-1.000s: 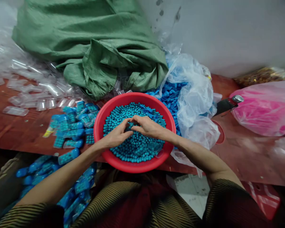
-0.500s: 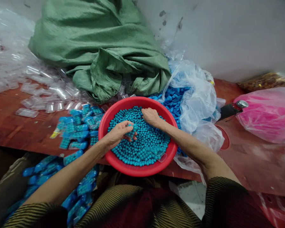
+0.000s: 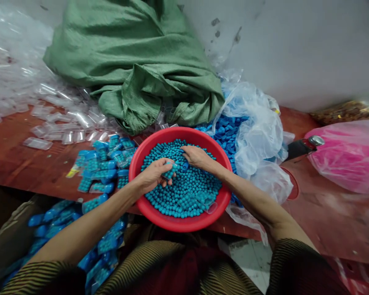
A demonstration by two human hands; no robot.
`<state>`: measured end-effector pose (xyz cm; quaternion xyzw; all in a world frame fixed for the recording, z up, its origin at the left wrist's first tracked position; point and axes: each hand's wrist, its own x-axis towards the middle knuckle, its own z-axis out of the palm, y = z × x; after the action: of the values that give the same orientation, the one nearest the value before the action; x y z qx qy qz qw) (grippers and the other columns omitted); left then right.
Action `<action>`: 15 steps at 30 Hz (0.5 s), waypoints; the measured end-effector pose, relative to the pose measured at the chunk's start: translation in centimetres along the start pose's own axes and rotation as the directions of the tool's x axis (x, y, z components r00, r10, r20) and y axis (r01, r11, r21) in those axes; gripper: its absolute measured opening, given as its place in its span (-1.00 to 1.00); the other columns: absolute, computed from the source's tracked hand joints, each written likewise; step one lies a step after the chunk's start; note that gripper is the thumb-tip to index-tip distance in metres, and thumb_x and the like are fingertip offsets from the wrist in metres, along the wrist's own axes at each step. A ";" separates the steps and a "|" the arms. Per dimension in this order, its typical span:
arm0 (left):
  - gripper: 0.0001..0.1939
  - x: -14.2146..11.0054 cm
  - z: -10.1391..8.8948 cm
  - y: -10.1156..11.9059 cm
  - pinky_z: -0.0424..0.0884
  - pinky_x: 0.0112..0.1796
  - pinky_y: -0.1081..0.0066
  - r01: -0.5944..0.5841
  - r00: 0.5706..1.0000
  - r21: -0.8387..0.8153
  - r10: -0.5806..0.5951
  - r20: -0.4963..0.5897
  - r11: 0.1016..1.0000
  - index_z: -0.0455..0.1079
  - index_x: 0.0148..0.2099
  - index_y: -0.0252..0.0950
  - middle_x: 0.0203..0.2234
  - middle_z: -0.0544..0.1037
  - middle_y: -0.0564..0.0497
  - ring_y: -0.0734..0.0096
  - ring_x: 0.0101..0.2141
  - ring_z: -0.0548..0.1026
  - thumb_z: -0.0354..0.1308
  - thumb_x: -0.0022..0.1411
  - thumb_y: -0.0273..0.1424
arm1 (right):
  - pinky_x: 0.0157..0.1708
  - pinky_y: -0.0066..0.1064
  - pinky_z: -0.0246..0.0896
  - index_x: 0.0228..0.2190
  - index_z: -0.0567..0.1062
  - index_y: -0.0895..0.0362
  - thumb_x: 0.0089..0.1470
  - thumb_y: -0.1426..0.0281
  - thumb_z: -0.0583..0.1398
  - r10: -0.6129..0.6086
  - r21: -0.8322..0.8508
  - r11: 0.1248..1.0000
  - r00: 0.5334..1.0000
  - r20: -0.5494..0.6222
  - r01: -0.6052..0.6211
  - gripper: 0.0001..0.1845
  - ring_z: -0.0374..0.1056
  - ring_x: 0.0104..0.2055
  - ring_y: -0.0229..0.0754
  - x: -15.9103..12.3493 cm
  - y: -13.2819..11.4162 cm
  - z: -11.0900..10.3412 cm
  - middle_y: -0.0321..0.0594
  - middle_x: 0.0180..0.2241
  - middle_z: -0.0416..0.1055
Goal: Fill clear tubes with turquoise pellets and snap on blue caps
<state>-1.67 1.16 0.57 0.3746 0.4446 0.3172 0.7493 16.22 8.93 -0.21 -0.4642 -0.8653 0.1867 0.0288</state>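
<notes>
Though the right grip (image 3: 196, 156) is unclear, the left grip (image 3: 156, 173) pinches a container (image 3: 169, 170) within the basin rim (image 3: 181, 224).

Turquoise beads (image 3: 175, 200), red basin (image 3: 182, 225)

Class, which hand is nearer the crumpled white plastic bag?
Right hand: left of the bag, over the round red plastic basin; the left hand, also there, is farther left.
</notes>
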 end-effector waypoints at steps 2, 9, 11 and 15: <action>-0.55 -0.1 0.0 0.0 0.20 -0.74 0.62 -0.005 1.000 -0.002 0.005 0.001 1.000 0.16 -0.12 -0.30 -0.54 0.46 0.05 0.51 -0.66 0.42 0.23 0.05 -0.19 | -0.07 -0.32 0.23 0.05 0.28 0.24 0.13 0.48 0.03 0.082 0.259 0.964 0.995 -0.057 -0.064 -0.58 0.37 -0.13 -0.17 0.7 -0.2 0.0 -0.07 -0.09 0.42; -0.44 -0.6 -0.4 0.5 0.27 -0.70 0.57 -0.175 0.985 -0.129 0.174 -0.018 0.976 0.07 0.10 -0.25 -0.48 0.49 0.03 0.44 -0.62 0.46 0.20 0.10 -0.28 | -0.12 -0.30 0.25 0.14 0.22 0.25 0.14 0.50 -0.01 0.221 0.214 0.956 0.973 -0.067 -0.202 -0.49 0.37 -0.15 -0.11 -0.3 0.6 -0.9 -0.02 -0.12 0.41; -0.44 -0.6 -0.5 0.6 0.25 -0.71 0.57 -0.186 0.982 -0.143 0.182 -0.046 0.972 0.06 0.10 -0.26 -0.50 0.49 0.04 0.43 -0.62 0.45 0.18 0.11 -0.29 | -0.06 -0.28 0.18 0.04 0.37 0.13 0.15 0.52 -0.02 0.034 0.006 0.999 0.999 -0.042 -0.034 -0.57 0.31 -0.06 -0.10 -1.6 1.1 -1.2 -0.07 -0.08 0.39; -0.57 -0.3 -0.5 0.5 0.23 -0.72 0.58 -0.134 0.989 -0.085 0.128 -0.077 0.987 0.14 -0.06 -0.30 -0.52 0.48 0.03 0.46 -0.65 0.43 0.20 0.08 -0.28 | -0.19 -0.27 0.15 -0.10 0.47 0.07 0.17 0.49 -0.01 -0.147 -0.268 0.942 0.967 0.208 0.201 -0.65 0.27 -0.10 -0.04 -3.0 0.6 -0.9 -0.07 -0.13 0.40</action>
<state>-2.31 1.27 0.96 0.3574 0.4306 0.3985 0.7267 18.62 7.08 0.81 -0.3655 -0.9199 0.0983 -0.1026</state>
